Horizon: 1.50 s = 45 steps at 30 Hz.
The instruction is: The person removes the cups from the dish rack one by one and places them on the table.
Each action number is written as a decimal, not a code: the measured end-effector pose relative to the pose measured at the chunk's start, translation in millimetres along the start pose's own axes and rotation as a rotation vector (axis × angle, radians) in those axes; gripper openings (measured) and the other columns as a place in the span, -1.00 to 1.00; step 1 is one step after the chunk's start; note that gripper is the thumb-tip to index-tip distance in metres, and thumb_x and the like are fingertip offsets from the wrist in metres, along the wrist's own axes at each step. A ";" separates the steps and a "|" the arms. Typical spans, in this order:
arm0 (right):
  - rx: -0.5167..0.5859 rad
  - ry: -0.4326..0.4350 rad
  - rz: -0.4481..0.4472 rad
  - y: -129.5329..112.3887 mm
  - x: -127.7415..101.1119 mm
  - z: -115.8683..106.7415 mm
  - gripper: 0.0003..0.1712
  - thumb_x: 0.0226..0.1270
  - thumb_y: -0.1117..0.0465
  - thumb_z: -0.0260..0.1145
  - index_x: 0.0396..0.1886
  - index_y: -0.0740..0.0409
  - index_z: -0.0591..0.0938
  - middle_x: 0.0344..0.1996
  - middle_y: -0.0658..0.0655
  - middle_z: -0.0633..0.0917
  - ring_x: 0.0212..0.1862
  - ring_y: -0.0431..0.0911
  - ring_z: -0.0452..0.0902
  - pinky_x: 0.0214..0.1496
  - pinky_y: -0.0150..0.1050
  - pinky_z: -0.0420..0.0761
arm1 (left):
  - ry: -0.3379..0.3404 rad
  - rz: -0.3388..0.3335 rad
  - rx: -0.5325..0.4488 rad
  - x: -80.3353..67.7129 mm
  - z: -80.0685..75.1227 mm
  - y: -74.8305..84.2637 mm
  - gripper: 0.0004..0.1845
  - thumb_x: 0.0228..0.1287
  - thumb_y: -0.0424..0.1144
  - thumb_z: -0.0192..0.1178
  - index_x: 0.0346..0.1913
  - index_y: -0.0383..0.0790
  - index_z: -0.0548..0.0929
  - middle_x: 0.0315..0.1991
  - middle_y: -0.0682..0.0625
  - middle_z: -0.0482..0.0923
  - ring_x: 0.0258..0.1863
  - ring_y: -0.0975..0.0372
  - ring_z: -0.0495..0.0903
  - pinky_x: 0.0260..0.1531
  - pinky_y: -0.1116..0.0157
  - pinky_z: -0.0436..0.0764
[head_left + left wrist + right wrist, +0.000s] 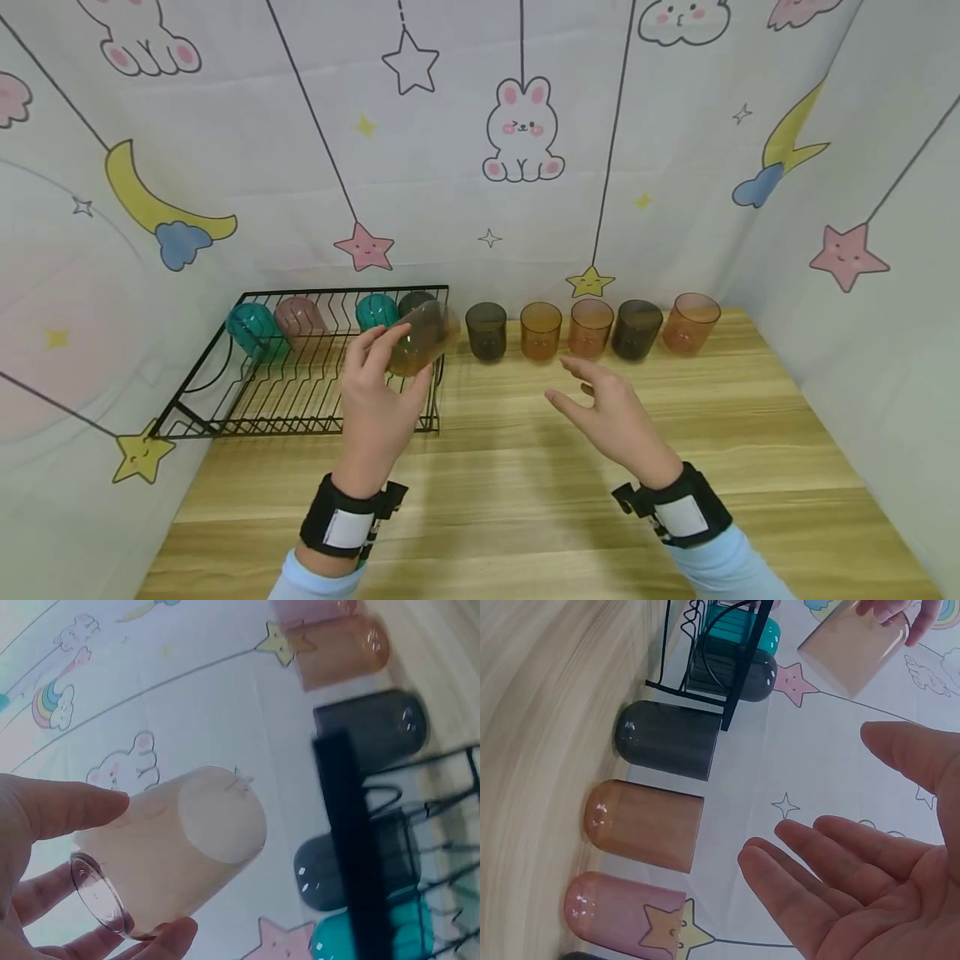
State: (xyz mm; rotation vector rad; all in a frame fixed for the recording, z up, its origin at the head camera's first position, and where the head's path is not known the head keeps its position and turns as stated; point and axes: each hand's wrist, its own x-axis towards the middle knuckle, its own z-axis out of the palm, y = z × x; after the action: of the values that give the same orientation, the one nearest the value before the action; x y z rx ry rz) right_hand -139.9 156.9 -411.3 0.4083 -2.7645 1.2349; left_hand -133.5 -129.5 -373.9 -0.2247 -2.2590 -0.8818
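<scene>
My left hand (378, 408) grips a clear amber-tinted glass (422, 346), fingers on one side and thumb on the other. The glass is tilted in the air above the right end of the black wire dish rack (300, 432). Seen from the left wrist, the glass (187, 840) has its base turned away from the palm and its rim near the fingers. My right hand (615, 417) is held above the table with its fingers extended and nothing in it. Close beyond its fingertips stand a pink glass (590, 329) and an amber glass (541, 332).
Inside the rack sit a teal glass (253, 332), a pink glass (300, 321), another teal glass (377, 311) and a dark grey one (416, 302). A row along the wall also includes dark glasses (487, 332) and a pink glass (691, 323) on the wooden table (510, 517).
</scene>
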 end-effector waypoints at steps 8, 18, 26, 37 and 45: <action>0.167 -0.010 0.048 2.2 4.0 8.1 -0.33 0.19 -0.22 0.22 0.22 0.00 0.44 0.20 0.06 0.51 0.21 -0.04 0.46 0.12 -0.13 0.56 | -0.078 -0.074 -0.170 -18.1 30.0 9.1 -0.39 -0.09 -0.27 0.44 0.13 -0.02 0.51 0.12 -0.06 0.34 -0.04 0.25 0.45 -0.22 0.29 0.62; 0.323 -0.006 0.098 -3.1 7.4 16.8 -0.34 0.25 -0.16 0.20 0.22 0.13 0.43 0.14 0.18 0.55 0.17 -0.02 0.49 0.11 -0.15 0.57 | -0.175 -0.244 -0.394 -31.4 49.1 29.4 -0.41 -0.08 -0.32 0.43 0.08 -0.10 0.46 0.08 -0.02 0.30 0.03 0.25 0.43 -0.13 0.29 0.64; 0.327 -0.038 0.146 2.3 11.5 28.6 -0.37 0.32 -0.21 0.07 0.20 0.10 0.46 0.08 0.12 0.60 0.11 -0.02 0.54 0.12 -0.06 0.55 | -0.192 -0.205 -0.502 -30.1 37.4 58.5 -0.42 -0.06 -0.43 0.39 0.08 -0.31 0.41 0.06 -0.16 0.28 0.03 0.09 0.48 -0.12 0.20 0.65; 0.427 -0.026 0.130 1.7 14.0 31.8 -0.39 0.31 -0.27 0.02 0.09 0.06 0.54 -0.02 0.09 0.65 0.04 -0.07 0.58 0.04 -0.17 0.61 | -0.240 -0.205 -0.487 -42.0 58.2 41.1 -0.28 -0.07 -0.29 0.43 0.21 -0.03 0.35 0.09 -0.08 0.29 0.05 0.18 0.46 -0.09 0.29 0.63; 0.486 0.003 0.146 1.2 13.7 32.1 -0.38 0.28 -0.23 0.10 0.13 0.10 0.51 -0.02 0.12 0.66 0.01 -0.06 0.60 0.02 -0.21 0.62 | -0.234 -0.178 -0.449 -48.5 68.7 30.4 -0.23 -0.07 -0.18 0.44 0.27 0.14 0.34 0.13 0.03 0.29 0.08 0.28 0.42 -0.08 0.38 0.61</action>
State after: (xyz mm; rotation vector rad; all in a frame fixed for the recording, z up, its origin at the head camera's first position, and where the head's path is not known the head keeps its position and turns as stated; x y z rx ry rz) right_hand -152.4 131.1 -431.1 0.2348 -2.5033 1.9435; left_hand -122.9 -57.8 -426.2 -0.3468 -2.2883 -1.5264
